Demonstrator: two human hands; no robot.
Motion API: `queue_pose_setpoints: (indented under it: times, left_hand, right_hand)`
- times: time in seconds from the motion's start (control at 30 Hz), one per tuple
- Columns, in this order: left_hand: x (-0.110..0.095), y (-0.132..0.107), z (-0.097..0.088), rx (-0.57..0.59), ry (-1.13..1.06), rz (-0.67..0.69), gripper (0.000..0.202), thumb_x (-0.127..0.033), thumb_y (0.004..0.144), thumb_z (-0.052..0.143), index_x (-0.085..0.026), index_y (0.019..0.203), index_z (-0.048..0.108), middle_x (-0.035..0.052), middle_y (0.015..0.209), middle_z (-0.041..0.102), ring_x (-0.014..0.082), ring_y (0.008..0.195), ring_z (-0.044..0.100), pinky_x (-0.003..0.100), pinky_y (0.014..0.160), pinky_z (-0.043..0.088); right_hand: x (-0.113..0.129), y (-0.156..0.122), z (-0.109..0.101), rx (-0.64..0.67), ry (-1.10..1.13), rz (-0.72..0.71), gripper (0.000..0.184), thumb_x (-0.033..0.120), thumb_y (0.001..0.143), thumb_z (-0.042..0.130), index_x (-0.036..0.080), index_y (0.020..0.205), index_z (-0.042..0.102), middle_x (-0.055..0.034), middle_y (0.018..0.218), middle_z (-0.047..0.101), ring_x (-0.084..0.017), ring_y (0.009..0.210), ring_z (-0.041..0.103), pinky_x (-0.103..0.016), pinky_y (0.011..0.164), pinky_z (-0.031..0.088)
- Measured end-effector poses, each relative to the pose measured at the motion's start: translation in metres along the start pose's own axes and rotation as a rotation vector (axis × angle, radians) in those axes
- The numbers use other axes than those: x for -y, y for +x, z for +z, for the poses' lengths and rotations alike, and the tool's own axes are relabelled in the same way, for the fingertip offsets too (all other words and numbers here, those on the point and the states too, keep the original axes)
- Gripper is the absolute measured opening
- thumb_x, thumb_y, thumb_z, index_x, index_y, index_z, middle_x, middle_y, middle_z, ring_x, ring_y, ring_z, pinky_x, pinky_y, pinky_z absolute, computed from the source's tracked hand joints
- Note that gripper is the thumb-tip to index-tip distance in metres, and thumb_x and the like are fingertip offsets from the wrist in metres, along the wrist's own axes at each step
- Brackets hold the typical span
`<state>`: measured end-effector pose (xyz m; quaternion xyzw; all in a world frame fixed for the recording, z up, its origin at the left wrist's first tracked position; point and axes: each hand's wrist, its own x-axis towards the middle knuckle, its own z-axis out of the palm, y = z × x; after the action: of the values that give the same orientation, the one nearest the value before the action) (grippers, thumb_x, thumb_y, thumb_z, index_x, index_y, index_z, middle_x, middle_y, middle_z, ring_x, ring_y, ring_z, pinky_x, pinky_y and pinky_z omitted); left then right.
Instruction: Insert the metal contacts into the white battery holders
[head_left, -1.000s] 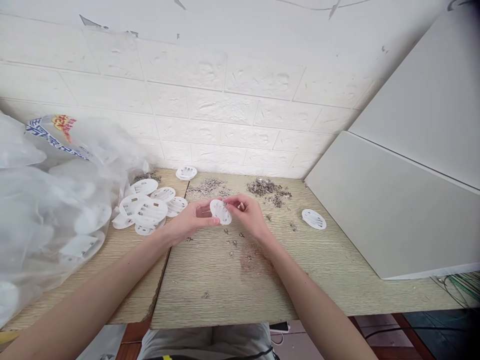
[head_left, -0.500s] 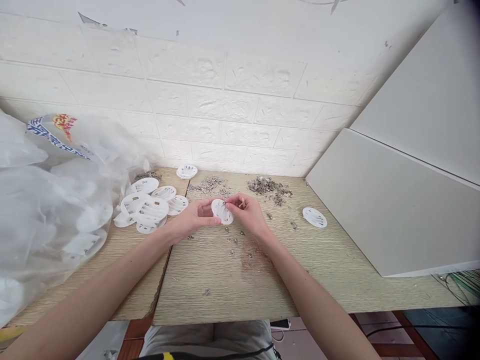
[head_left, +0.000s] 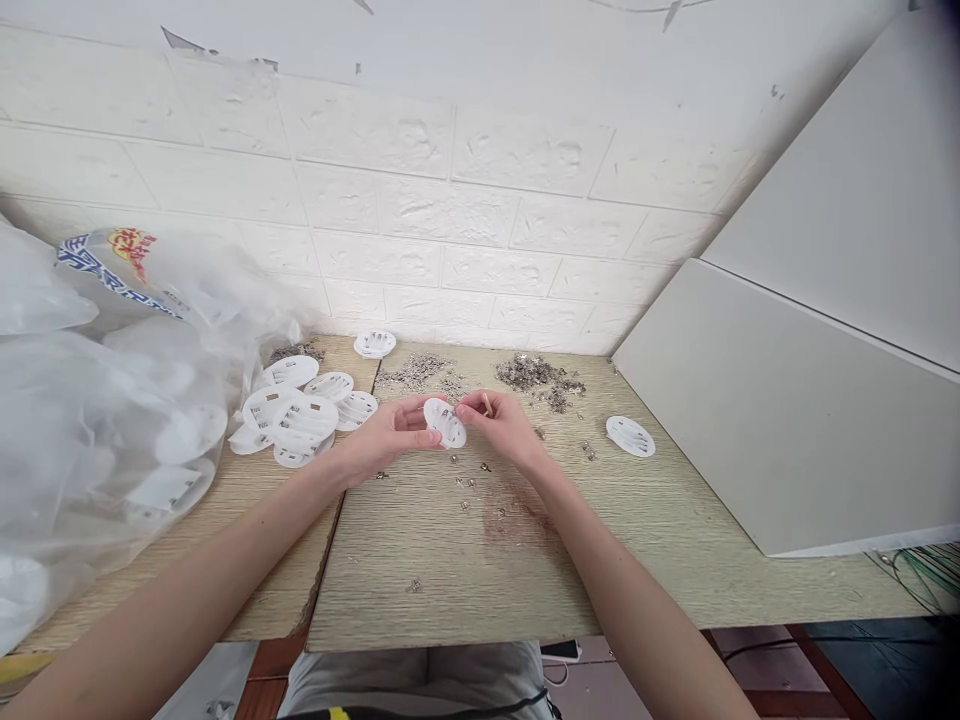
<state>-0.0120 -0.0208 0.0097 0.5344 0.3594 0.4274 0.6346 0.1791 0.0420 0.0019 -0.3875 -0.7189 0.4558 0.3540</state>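
Observation:
My left hand [head_left: 390,436] grips a white oval plastic plate [head_left: 444,422] just above the wooden table [head_left: 450,560], thumb on its near edge. Pinched fingertips of my right hand [head_left: 501,424] meet the plate's right edge; between them is a small metal piece too tiny to make out clearly. Small loose metal clips [head_left: 469,484] lie scattered on the table just below both hands.
A heap of white oval plates [head_left: 300,412] lies left of my hands, beside a big clear plastic bag [head_left: 97,400] full of more. Two piles of metal clips [head_left: 536,375] sit by the brick wall. Single plates lie at the back [head_left: 373,343] and right [head_left: 630,436]. A grey slanted panel [head_left: 795,420] borders the right.
Both hands have stayed almost in place; my right fingertips have shifted slightly at the plate's right edge.

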Motion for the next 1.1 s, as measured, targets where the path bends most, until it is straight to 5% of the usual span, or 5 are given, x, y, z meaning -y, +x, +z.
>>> queue_pose_setpoints:
  times: [0.47, 0.7, 0.87, 1.1]
  left_hand:
    - [0.0057, 0.0003, -0.0021, -0.048, -0.019, -0.021, 0.052, -0.028, 0.071, 0.079, -0.022, 0.12, 0.063, 0.0096, 0.124, 0.065, 0.0246, 0.116, 0.059, 0.041, 0.1, 0.045]
    - [0.0009, 0.0001, -0.0008, -0.035, -0.064, -0.017, 0.051, -0.02, 0.07, 0.079, -0.021, 0.118, 0.063, 0.0089, 0.118, 0.066, 0.0218, 0.107, 0.06, 0.035, 0.09, 0.05]
    - [0.001, 0.0016, -0.0009, -0.158, -0.155, -0.065, 0.052, -0.015, 0.066, 0.078, -0.021, 0.116, 0.065, 0.0082, 0.117, 0.068, 0.0211, 0.101, 0.063, 0.032, 0.083, 0.052]
    - [0.0078, 0.0035, -0.0037, -0.333, 0.016, -0.07, 0.046, -0.033, 0.064, 0.083, -0.018, 0.105, 0.068, 0.0035, 0.089, 0.072, 0.0174, 0.079, 0.064, 0.03, 0.074, 0.049]
  right_hand:
    - [0.006, -0.0029, 0.0052, -0.038, -0.127, -0.1, 0.01, 0.027, 0.078, 0.058, 0.019, 0.079, 0.065, -0.0024, 0.079, 0.065, -0.015, 0.072, 0.054, -0.028, 0.065, 0.042]
    - [0.003, 0.0005, 0.0011, -0.098, 0.041, -0.016, 0.02, 0.038, 0.08, 0.061, 0.018, 0.078, 0.06, -0.0013, 0.072, 0.06, -0.014, 0.066, 0.051, -0.028, 0.061, 0.041]
    - [0.0034, 0.0018, 0.0003, -0.102, 0.229, 0.007, 0.028, 0.044, 0.072, 0.071, 0.018, 0.077, 0.062, -0.0021, 0.071, 0.065, -0.014, 0.067, 0.056, -0.028, 0.064, 0.045]
    - [0.0067, -0.0019, 0.0068, -0.036, 0.282, 0.001, 0.028, 0.041, 0.072, 0.071, 0.02, 0.091, 0.073, -0.0023, 0.076, 0.068, -0.015, 0.072, 0.058, -0.03, 0.065, 0.044]
